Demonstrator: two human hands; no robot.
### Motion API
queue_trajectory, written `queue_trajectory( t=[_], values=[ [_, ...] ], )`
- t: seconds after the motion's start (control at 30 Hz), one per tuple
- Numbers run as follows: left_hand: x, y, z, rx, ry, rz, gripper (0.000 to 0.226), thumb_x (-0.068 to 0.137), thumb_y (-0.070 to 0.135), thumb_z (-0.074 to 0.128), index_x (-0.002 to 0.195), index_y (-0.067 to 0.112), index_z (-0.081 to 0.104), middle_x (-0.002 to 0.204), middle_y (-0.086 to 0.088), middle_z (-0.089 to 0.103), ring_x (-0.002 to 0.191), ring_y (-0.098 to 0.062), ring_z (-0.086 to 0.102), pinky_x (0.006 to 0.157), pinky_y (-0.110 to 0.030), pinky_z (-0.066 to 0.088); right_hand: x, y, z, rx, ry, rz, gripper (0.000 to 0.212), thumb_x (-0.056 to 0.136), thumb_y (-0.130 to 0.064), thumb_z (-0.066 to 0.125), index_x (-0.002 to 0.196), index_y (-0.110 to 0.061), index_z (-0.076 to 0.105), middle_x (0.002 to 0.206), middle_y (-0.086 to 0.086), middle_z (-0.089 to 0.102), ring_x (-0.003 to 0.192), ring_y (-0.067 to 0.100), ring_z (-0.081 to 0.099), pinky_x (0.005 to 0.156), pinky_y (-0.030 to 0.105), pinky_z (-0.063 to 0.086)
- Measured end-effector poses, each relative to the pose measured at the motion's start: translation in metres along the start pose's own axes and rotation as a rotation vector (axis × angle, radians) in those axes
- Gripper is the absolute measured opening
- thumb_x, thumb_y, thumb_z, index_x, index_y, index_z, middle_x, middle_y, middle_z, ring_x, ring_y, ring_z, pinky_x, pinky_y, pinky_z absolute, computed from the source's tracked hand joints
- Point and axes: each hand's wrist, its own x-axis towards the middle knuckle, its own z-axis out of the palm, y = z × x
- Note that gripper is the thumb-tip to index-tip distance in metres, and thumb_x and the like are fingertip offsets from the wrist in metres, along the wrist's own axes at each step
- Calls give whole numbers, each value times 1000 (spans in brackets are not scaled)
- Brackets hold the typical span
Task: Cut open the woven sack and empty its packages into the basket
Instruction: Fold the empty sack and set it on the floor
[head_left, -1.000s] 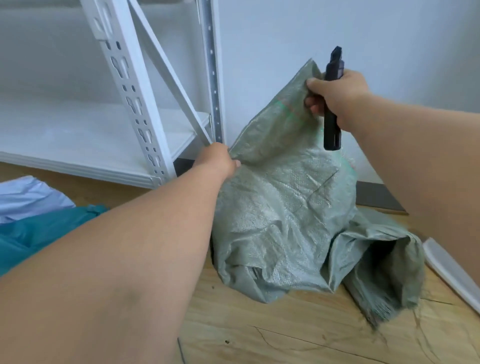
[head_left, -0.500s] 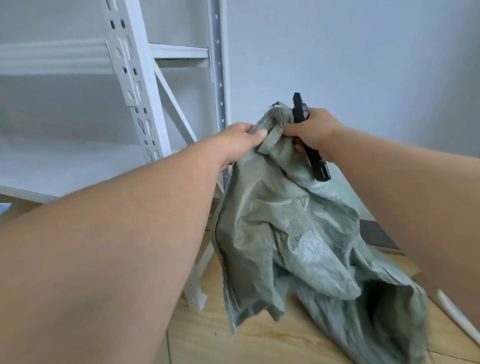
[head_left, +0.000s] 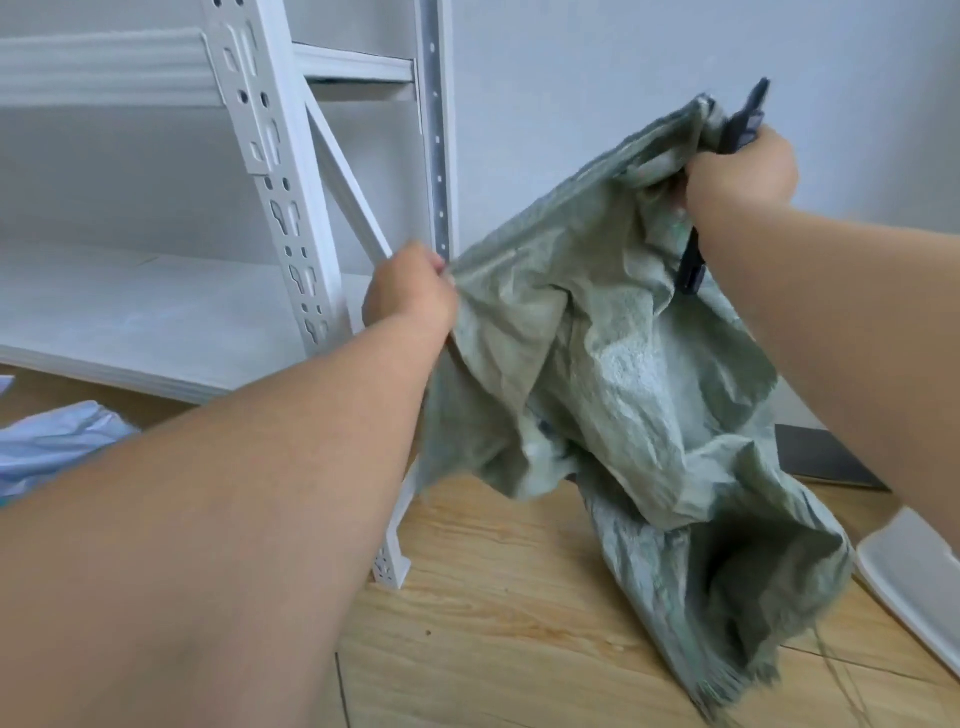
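Woven green sack (head_left: 613, 374) hangs limp above the wood floor (head_left: 519, 597) beside the white shelving (head_left: 291, 208), frayed cut mouth downward near the pale basket rim (head_left: 914, 577) at right. Left hand (head_left: 410, 296) is clenched on one upper corner; right hand (head_left: 737, 176) has the other bunched in its fist together with a black cutter (head_left: 727, 171). Judged step: shaking out; no packages visible, so next swing the mouth over the basket.
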Motion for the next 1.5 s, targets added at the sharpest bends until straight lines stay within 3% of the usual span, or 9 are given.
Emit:
queue_trajectory(
  t=[0.13, 0.37, 0.53, 0.7, 0.83, 0.93, 1.13, 1.33, 1.5],
  values=[
    [-3, -14, 1, 108, -177, 34, 24, 87, 30, 68, 108, 20, 64, 113, -3, 64, 101, -25, 59, 88, -32, 46, 8, 9, -7, -141, -21, 80, 17, 81, -10, 54, 74, -24, 49, 82, -6, 58, 93, 16, 61, 77, 26, 47],
    [-5, -24, 6, 140, -78, -22, 32, 94, 33, 51, 116, 12, 60, 117, -14, 64, 107, -34, 60, 83, -34, 46, -10, 24, -7, -265, 52, -31, 29, 88, -12, 46, 113, -16, 61, 118, 7, 65, 112, 25, 60, 84, 31, 44],
    [-9, -11, 8, -85, -202, -238, 33, 97, 16, 46, 125, 1, 55, 126, -16, 59, 113, -34, 59, 87, -35, 49, -31, 30, 13, -445, -300, -52, 22, 83, -17, 60, 103, -10, 65, 95, 10, 68, 89, 28, 67, 76, 30, 53],
    [-21, 5, 3, -629, -502, -451, 27, 99, 3, 47, 125, 1, 52, 94, -7, 64, 96, -21, 64, 69, -31, 56, -71, 27, 29, -61, -508, 68, 52, 82, -11, 72, 126, -11, 44, 118, 9, 55, 83, 38, 71, 72, 47, 61],
    [-14, 6, 3, -889, -387, -510, 27, 98, -4, 40, 123, -2, 51, 83, -13, 66, 68, -23, 68, 43, -32, 56, -102, 34, 36, 20, -844, 138, 15, 90, -2, 63, 97, -11, 53, 93, 13, 61, 70, 25, 68, 63, 32, 61],
    [-9, 1, 4, -1022, -223, -592, 28, 100, -1, 30, 122, 0, 48, 91, -18, 68, 58, -30, 71, 38, -35, 53, -113, 38, 30, 67, -954, 148, 16, 92, -7, 62, 108, -10, 57, 78, 4, 57, 63, 11, 55, 46, 11, 49],
    [-6, -3, 9, -1158, -144, -452, 45, 94, -12, 32, 126, 9, 56, 129, -17, 56, 103, -28, 64, 68, -28, 61, -103, 47, 23, 267, -900, 355, 19, 91, -4, 63, 107, -11, 56, 75, 1, 55, 39, 4, 50, 39, 14, 44],
    [-26, 7, 31, 0, -446, 155, 90, 82, 6, 64, 152, 34, 15, 161, 0, 0, 145, -26, 20, 115, -40, 30, -99, 55, 16, 377, -959, 416, 20, 89, 3, 61, 101, -13, 57, 72, -1, 66, 48, 4, 63, 40, 16, 45],
    [-43, 14, 52, 178, -56, 268, 50, 75, 30, 70, 122, 28, 56, 151, 0, 15, 139, -27, 20, 113, -37, 26, -105, 61, 21, 474, -869, 424, 9, 89, -4, 64, 86, -10, 58, 61, 4, 64, 48, 9, 63, 43, 19, 50]
  ],
)
